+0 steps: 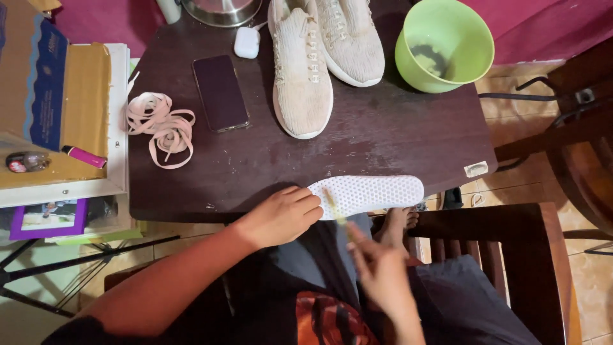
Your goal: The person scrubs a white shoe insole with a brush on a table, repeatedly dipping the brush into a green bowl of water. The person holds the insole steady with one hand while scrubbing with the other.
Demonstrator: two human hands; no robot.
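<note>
A white perforated insole (373, 193) lies along the near edge of the dark table (383, 137). My left hand (281, 216) rests flat on its left end, pinning it down. Below the table edge, over my lap, my right hand (377, 271) is blurred and grips a thin yellowish brush-like tool (335, 207) whose tip reaches the insole. A pair of beige knit shoes (319, 51) without laces lies at the far middle of the table. Loose pink laces (159, 128) are coiled at the table's left.
A dark phone (221, 92) and a white earbud case (246, 42) lie near the shoes. A green plastic bowl (444, 45) stands far right. A box-laden shelf (57, 108) borders the left; a wooden chair (511, 255) stands at the right.
</note>
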